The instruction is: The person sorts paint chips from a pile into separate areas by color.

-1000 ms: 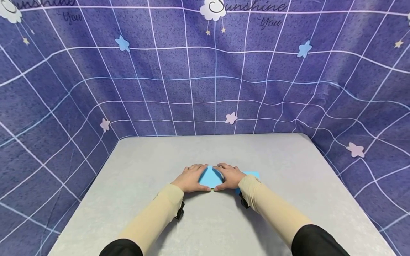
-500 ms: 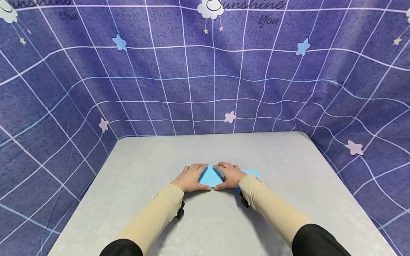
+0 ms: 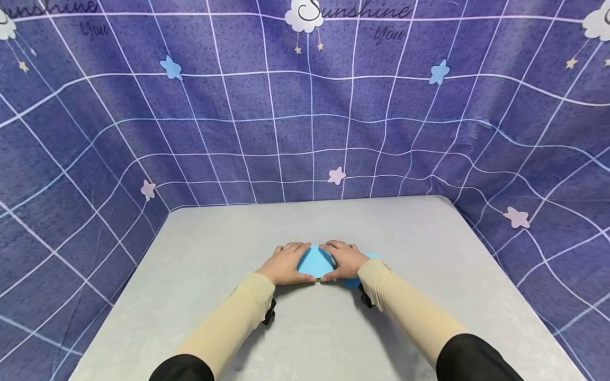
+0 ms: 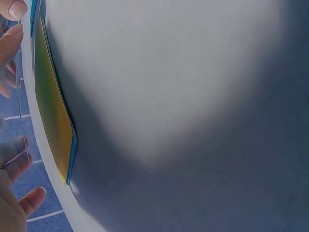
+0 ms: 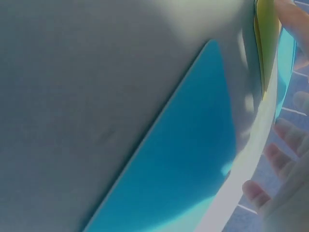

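Note:
A flat blue sheet [image 3: 315, 262] sits between my two hands in the middle of the table. My left hand [image 3: 285, 263] grips its left side, thumb at the near edge and fingers at the far edge. On its right side, my right hand [image 3: 344, 259] holds it the same way, both thumb tips nearly meeting. A yellow-green panel with a blue edge [image 4: 53, 106] shows low over the table in the left wrist view. In the right wrist view, a yellow-green edge [image 5: 267, 43] appears beside the fingers. A second blue piece [image 5: 178, 150] lies flat, partly hidden by my right wrist in the head view.
The pale grey table [image 3: 229, 227] is bordered by a purple-blue curtain [image 3: 267, 137] with grid lines, stars and clouds. Black straps [image 3: 269, 312] are on the wrists, under beige sleeves [image 3: 229, 317].
The head view has turned slightly right. My hands, still around the blue sheet, have shifted a little to the right over the table, covering more of the second blue piece.

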A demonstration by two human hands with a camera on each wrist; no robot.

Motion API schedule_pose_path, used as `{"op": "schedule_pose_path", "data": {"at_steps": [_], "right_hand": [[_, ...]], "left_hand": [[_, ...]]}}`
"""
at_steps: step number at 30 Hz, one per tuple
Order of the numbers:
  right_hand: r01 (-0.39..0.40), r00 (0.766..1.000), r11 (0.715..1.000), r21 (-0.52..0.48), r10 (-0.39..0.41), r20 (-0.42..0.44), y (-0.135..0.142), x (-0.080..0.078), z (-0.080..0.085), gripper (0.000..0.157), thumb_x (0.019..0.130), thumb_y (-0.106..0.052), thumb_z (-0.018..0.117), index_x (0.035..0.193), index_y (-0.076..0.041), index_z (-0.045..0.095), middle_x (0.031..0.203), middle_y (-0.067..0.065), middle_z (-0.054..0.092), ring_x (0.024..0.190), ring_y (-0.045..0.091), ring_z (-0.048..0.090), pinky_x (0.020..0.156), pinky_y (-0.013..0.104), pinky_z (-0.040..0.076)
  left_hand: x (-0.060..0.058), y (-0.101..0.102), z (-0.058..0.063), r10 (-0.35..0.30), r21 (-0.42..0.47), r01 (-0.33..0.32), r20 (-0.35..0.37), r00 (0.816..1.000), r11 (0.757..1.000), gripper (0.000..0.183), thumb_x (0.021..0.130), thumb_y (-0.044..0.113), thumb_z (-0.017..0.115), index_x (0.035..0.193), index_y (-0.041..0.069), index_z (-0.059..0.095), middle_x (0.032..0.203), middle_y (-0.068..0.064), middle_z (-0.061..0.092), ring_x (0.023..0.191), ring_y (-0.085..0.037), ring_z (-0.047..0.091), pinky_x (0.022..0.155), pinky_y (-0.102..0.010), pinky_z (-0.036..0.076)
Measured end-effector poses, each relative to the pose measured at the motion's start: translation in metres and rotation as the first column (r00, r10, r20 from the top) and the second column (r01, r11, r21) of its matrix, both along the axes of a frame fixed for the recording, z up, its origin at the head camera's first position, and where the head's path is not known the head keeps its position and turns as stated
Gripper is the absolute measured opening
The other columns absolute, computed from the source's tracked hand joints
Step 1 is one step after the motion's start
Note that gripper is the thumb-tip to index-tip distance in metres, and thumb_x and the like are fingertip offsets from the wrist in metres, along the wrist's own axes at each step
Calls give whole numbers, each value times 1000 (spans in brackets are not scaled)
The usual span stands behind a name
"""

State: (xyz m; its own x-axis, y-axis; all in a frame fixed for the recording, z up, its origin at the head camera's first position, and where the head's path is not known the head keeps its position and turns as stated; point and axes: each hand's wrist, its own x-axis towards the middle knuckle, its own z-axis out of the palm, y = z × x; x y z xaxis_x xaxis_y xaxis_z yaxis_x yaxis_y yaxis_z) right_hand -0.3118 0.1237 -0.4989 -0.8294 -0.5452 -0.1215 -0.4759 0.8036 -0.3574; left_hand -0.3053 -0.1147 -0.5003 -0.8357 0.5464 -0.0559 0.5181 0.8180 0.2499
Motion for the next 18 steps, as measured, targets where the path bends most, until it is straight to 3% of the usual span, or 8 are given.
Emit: {"op": "schedule_pose_path", "data": {"at_steps": [18], "right_hand": [[19, 1000, 1000, -6, -19, -2, 28, 9, 11, 96, 85, -53, 83, 160, -14, 39, 159, 15, 39, 147, 35, 35, 114, 62, 29]], "left_hand": [[-1, 27, 2, -40, -3, 40, -29, 999, 999, 102, 86, 72, 70, 161, 12, 36, 158, -14, 43, 145, -32, 39, 114, -59, 31]]}}
